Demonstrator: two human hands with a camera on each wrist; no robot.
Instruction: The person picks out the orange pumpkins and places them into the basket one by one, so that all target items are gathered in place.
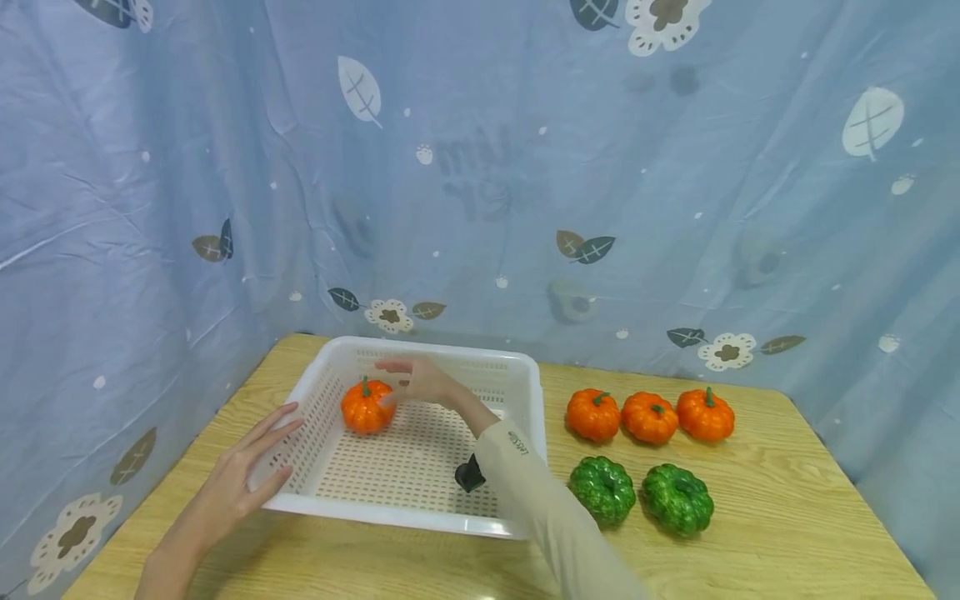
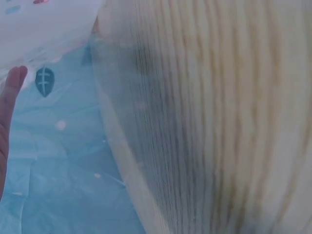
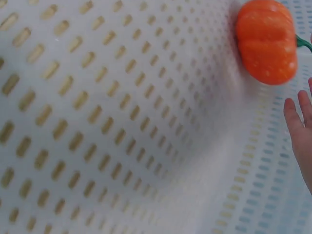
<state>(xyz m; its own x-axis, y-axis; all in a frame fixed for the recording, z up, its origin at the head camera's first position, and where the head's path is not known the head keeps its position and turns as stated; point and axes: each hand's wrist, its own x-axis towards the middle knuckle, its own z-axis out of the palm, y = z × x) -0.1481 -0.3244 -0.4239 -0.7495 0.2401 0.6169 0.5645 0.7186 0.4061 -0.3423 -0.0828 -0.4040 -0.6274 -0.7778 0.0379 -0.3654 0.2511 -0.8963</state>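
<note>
A small orange pumpkin (image 1: 366, 407) with a green stem sits inside the white perforated plastic basket (image 1: 405, 523), toward its left side. My right hand (image 1: 420, 382) is over the basket just right of that pumpkin, fingers spread and nothing held. In the right wrist view the pumpkin (image 3: 267, 41) lies beyond the fingertips (image 3: 290, 108). At the basket's left rim, my left hand (image 1: 243, 471) has its fingers extended along the outer edge. Only one of its fingers (image 2: 10, 92) shows in the left wrist view, beside the pale basket side.
Right of the basket, orange pumpkins (image 1: 650, 417) stand in a row on the wooden table (image 1: 780, 500). Two green pumpkins (image 1: 678, 499) sit in front of them. A blue patterned curtain (image 1: 480, 167) hangs behind and beside the table. A black wrist device (image 1: 470, 474) shows by the right sleeve.
</note>
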